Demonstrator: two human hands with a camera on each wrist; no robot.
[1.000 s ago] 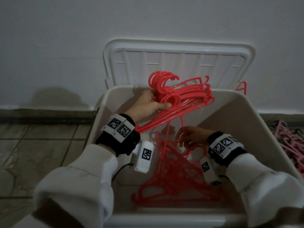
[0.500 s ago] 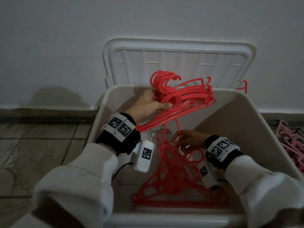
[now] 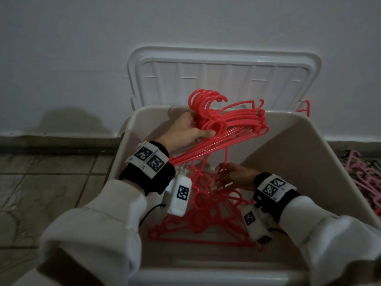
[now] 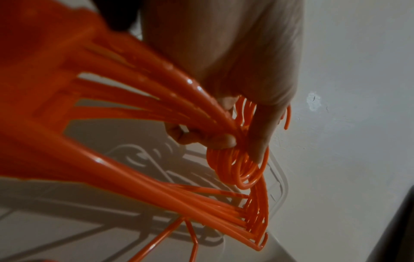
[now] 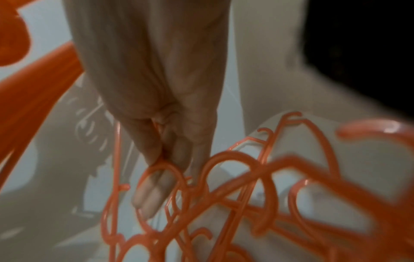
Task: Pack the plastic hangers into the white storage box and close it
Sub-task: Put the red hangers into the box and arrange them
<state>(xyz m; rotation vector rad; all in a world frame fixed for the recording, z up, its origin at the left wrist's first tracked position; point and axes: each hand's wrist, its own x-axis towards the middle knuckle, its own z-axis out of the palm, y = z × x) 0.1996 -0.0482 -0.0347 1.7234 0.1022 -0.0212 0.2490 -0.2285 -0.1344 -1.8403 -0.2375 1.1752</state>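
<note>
Reaching down inside the white plastic storage box (image 3: 305,162), the right hand (image 3: 235,176) is lying among a loose tangle of red plastic hangers (image 3: 206,221) on the box floor. Its fingers (image 5: 154,191) are lying straight and close together, passing behind one hook loop in the right wrist view; whether they are actually gripping a hanger I cannot tell, as that view is blurred. The tangle is spreading below and nearer the body than this hand.

Above and to the left of it, the left hand (image 3: 183,133) is holding a stacked bundle of red plastic hangers (image 3: 237,124) over the box, thumb and curled fingers (image 4: 201,136) clamped round the necks just beneath the hooks. The hooks are fanning up past the knuckles, and the long bars are running back under the wrist and out to the right of the grip.

Beyond both hands, the ribbed white box lid (image 3: 222,77) is standing open, leaning against the pale wall (image 3: 185,23). Off to the right of the box, a heap of pink hangers (image 3: 362,178) is lying on the floor.
</note>
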